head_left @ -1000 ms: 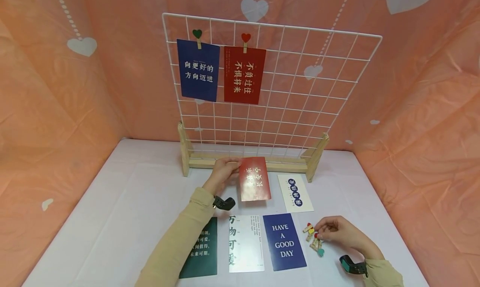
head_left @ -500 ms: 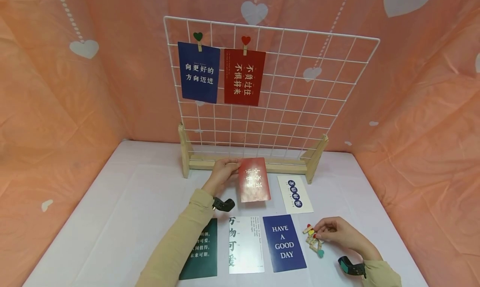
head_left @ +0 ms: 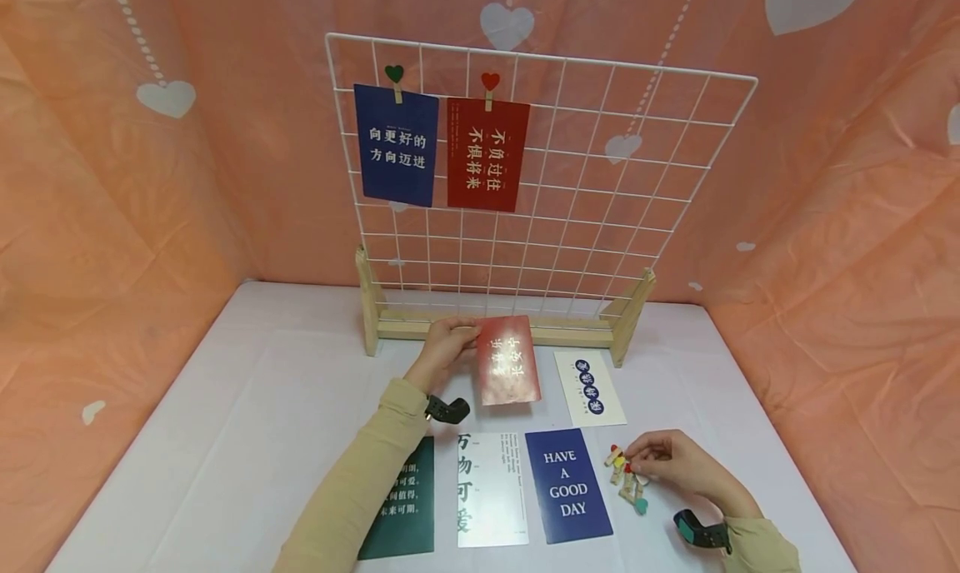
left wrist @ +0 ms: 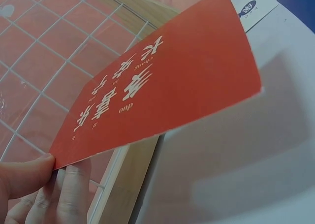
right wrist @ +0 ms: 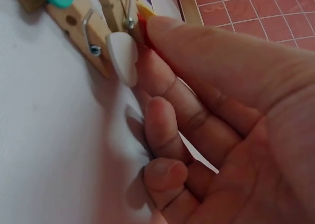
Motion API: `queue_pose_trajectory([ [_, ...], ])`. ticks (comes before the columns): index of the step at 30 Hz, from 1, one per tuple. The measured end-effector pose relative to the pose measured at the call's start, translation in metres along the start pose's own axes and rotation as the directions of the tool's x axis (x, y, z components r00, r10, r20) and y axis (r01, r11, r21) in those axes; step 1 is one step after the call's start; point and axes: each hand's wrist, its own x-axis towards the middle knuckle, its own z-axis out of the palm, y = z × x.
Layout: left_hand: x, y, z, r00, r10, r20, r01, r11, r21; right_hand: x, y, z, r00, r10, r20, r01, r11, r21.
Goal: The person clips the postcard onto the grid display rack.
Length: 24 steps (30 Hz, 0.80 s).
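My left hand [head_left: 446, 348] pinches a red card [head_left: 510, 377] by its upper left corner, thumb in front and fingers behind. The card [left wrist: 182, 81] is held above the table, tilted, just before the rack's base. At the right, my right hand [head_left: 681, 463] is at a small pile of wooden clothespins with heart tops. Thumb and index finger pinch a red-heart clothespin [right wrist: 143, 33], mostly covered by the fingers. Beside the fingertips lie a white heart [right wrist: 123, 59] and a teal-heart clothespin [right wrist: 78, 27].
A white wire grid rack [head_left: 600, 165] stands behind, bearing a clipped blue card [head_left: 397, 177] and red card [head_left: 483, 161]. On the table lie a white card [head_left: 590, 390], a blue "HAVE A GOOD DAY" card [head_left: 568, 485], a pale card [head_left: 495, 490] and a green card [head_left: 405, 531], partly under the left sleeve.
My right hand has shifted slightly left at the clothespin pile, and the clothespins by its fingertips have moved a little. The left hand holds the red card in nearly the same place.
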Motion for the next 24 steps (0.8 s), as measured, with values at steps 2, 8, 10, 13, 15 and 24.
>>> queue_pose_trajectory([
  [2, 0.0006, -0.0008, -0.0006, 1.0, -0.003, -0.001, 0.003, 1.0, -0.004, 0.0003, 0.0002, -0.0006, 1.0, -0.003, -0.006, 0.003, 1.0, -0.003],
  [8, 0.0008, -0.003, -0.0015, 1.0, -0.016, -0.012, 0.016, 1.0, 0.012, 0.0017, 0.002, -0.0012, 0.999, 0.008, -0.044, -0.007, 1.0, 0.027],
  [10, 0.0003, -0.003, -0.0016, 1.0, -0.014, -0.016, 0.015, 1.0, 0.027, 0.0022, 0.0023, -0.0011, 0.998, 0.012, -0.058, -0.01, 0.999, 0.039],
  [13, -0.0007, -0.0024, -0.0021, 1.0, -0.011, -0.017, 0.012, 0.999, 0.041, 0.0024, 0.0023, -0.0015, 0.998, 0.01, -0.057, -0.008, 0.999, 0.046],
  [15, -0.0011, -0.0023, -0.0026, 1.0, -0.011, -0.016, 0.012, 0.999, 0.046, 0.0022, 0.0021, -0.0021, 0.999, -0.001, -0.041, 0.003, 0.999, 0.051],
  [24, -0.0013, -0.003, -0.0047, 1.0, -0.008, -0.013, 0.009, 0.999, 0.037, -0.0001, 0.0003, -0.0085, 0.999, -0.025, 0.044, 0.024, 0.999, 0.028],
])
